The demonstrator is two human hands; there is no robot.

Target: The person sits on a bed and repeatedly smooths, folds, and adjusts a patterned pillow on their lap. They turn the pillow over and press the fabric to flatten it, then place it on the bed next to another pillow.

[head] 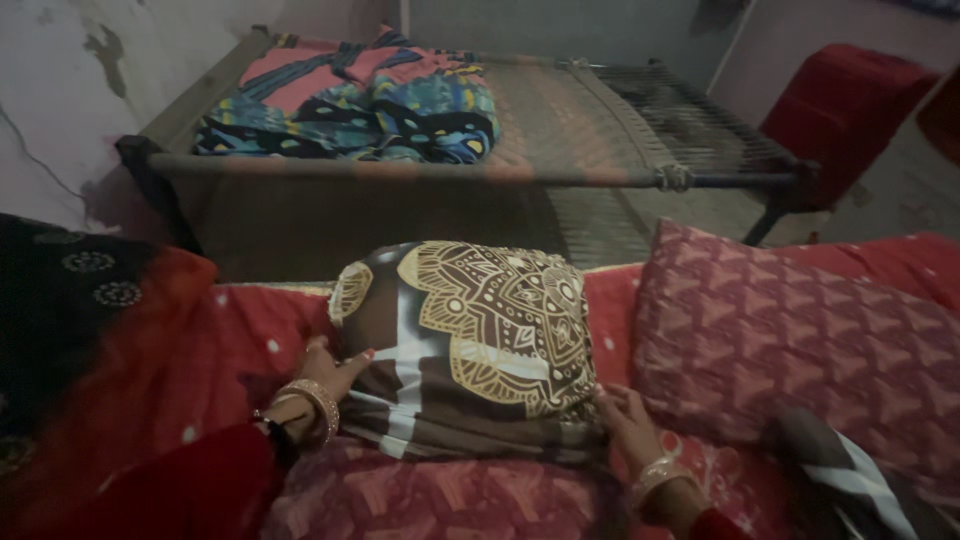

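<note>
no packages, labels, signs or screens anywhere in view

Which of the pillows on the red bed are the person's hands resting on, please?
The brown pillow with the gold mandala print; the left hand and right hand touch its sides. The pink patterned pillow lies untouched beside it.

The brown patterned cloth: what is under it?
The brown cloth lies on a red dotted sheet, both hands at its edges. Whatever fills or sits beneath it is covered.
</note>
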